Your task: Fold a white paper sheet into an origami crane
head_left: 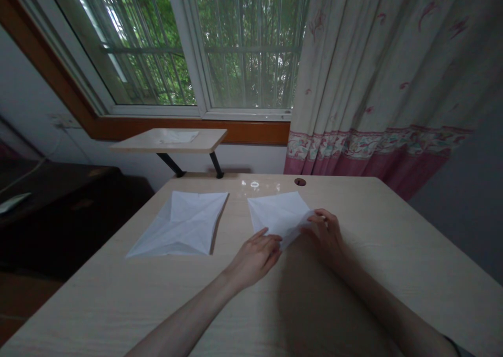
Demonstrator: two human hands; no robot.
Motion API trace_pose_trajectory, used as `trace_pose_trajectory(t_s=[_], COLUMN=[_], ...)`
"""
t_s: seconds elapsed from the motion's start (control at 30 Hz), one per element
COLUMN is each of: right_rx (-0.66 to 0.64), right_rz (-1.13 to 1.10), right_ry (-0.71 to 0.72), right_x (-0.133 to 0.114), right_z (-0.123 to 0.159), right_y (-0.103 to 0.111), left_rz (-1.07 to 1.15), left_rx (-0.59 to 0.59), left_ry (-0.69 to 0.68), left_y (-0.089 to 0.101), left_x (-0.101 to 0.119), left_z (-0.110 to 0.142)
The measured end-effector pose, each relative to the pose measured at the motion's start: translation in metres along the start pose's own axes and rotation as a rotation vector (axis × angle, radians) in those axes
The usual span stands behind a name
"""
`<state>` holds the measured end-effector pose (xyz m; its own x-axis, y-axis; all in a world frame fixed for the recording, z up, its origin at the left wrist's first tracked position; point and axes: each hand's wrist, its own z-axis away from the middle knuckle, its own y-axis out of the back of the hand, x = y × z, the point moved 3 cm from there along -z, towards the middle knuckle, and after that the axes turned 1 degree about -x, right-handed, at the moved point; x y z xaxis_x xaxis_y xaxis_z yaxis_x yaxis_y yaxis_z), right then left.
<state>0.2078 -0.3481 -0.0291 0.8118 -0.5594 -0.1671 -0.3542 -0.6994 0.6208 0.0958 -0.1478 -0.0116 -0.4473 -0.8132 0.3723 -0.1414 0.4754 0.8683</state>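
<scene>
A white sheet of paper (279,210) with creases lies on the table in front of me. My left hand (256,256) is at its near left side, with bent fingers closed on the edge by the near corner. At the right corner, my right hand (327,237) pinches the paper between thumb and fingers. That right edge looks slightly raised, with a shadow under it. To the left, a second white sheet (188,223) with fold lines rests on the table, apart from both hands, its right edge lifted a little.
The pale wooden table (220,304) has a small raised shelf (137,141) at its back left, bearing a piece of white paper (178,137). A round cable hole (300,182) sits near the back edge. Behind are a barred window and a patterned curtain (353,84). Dark furniture (58,199) stands left.
</scene>
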Motion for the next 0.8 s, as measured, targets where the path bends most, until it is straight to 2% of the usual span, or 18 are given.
trace_pose_trajectory(t_s=[0.13, 0.37, 0.67, 0.8], right_rx=[-0.030, -0.113, -0.339, -0.384], right_rz=[-0.024, -0.070, -0.050, -0.020], right_ry=[0.014, 0.074, 0.167, 0.187], right_x=[0.001, 0.001, -0.010, -0.011], right_z=[0.001, 0.005, -0.001, -0.001], right_y=[-0.003, -0.012, -0.012, -0.012], left_rz=[0.008, 0.041, 0.157, 0.153], left_rx=[-0.006, -0.036, -0.073, -0.090], left_ry=[-0.028, 0.001, -0.007, -0.012], left_y=[-0.002, -0.004, -0.004, -0.007], left_x=[0.002, 0.001, 0.002, -0.003], left_z=[0.001, 0.001, 0.003, 0.004])
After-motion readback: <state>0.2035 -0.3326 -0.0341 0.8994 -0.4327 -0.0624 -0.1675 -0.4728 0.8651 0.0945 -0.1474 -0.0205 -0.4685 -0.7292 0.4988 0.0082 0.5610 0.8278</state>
